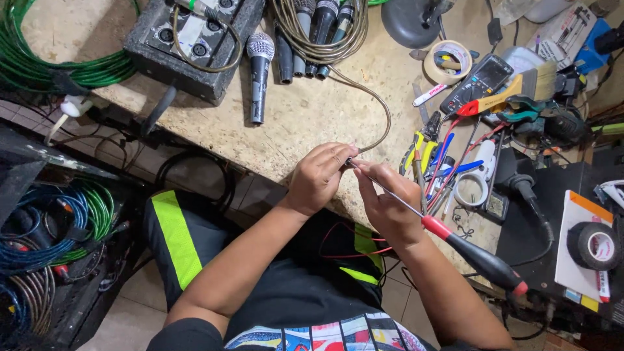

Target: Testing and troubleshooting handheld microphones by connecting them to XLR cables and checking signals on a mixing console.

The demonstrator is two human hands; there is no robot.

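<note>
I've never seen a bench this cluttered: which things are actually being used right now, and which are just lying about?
In use: left hand, right hand, screwdriver, beige cable.
Lying about: microphone, multimeter, tape roll, pliers, green cable coil.

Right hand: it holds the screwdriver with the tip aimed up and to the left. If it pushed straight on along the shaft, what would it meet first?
The right hand drives the screwdriver toward the cable end pinched in the left hand. It would likely meet that connector first, then the left fingers; depth is hard to judge.
</note>
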